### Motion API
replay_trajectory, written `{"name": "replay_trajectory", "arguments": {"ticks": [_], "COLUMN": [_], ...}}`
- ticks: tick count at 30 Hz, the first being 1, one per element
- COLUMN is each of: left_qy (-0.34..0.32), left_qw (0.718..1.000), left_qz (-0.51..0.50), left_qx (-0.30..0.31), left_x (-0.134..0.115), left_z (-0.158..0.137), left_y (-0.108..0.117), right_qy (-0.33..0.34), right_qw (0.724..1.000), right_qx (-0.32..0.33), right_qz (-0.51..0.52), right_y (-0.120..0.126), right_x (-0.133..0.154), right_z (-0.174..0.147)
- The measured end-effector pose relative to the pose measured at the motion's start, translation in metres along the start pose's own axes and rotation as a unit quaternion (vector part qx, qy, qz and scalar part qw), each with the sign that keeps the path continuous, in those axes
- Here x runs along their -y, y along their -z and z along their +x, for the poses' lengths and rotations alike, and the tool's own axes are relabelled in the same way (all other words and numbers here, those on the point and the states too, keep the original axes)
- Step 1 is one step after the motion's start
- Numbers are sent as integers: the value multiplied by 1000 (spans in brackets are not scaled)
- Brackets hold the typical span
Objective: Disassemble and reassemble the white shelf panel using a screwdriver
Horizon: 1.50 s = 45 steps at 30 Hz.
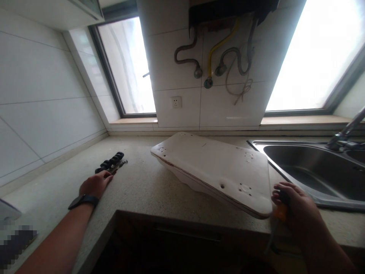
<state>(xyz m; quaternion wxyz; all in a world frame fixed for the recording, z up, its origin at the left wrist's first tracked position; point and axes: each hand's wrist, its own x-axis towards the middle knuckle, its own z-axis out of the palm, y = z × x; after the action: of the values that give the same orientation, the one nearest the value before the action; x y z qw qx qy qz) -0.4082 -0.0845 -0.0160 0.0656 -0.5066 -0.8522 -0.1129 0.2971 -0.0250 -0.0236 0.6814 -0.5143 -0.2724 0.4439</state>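
My left hand, with a dark watch on its wrist, reaches to a row of black casters on the left of the countertop. Its fingers are closed together beside small dark screws; what they pinch is too small to make out. In my right hand is a screwdriver with an orange and black handle, its shaft pointing down. Between the hands lies a white board-like piece, tilted, with groups of screw holes near its corners and one larger hole. My right hand is just beside its right end.
A steel sink with a faucet is set into the countertop on the right. Pipes and a wall socket are on the tiled back wall between two windows. The counter's front edge turns a corner at left.
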Motion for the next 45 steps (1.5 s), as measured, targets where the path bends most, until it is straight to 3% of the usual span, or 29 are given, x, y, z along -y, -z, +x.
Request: {"name": "replay_trajectory", "arguments": {"ticks": [10,14,19,22,27,31,33,37,41,43,45], "left_qy": [31,12,-115,-215,-316,-409,-417,-346,-270,-231,-198], "left_qw": [999,1000,992,974,918,863,855,857,788,721,633], "left_qz": [23,18,-31,-62,-234,-261,-258,-305,-413,-479,-549], "left_qx": [-1,-15,-31,-29,59,138,166,229,368,444,508], "left_x": [-6,-23,-82,-124,-187,-228,-246,-280,-321,-345,-371], "left_z": [3,-10,-49,-76,-128,-172,-191,-221,-243,-251,-257], "left_y": [2,6,10,12,16,18,19,28,40,42,40], "right_qy": [3,8,26,42,55,69,76,79,70,71,76], "right_qw": [1000,1000,1000,999,997,995,994,994,996,996,996], "right_qx": [8,-1,13,21,31,49,54,56,52,47,41], "right_qz": [8,-4,-9,-12,-33,-59,-58,-46,-36,-29,-24], "right_y": [-3,-4,-4,-5,-10,-11,-11,-10,-9,-9,-8], "right_x": [0,0,-4,-6,-5,-3,-3,-1,1,2,2], "right_z": [-1,-2,0,0,-4,-6,-7,-7,-8,-8,-9]}}
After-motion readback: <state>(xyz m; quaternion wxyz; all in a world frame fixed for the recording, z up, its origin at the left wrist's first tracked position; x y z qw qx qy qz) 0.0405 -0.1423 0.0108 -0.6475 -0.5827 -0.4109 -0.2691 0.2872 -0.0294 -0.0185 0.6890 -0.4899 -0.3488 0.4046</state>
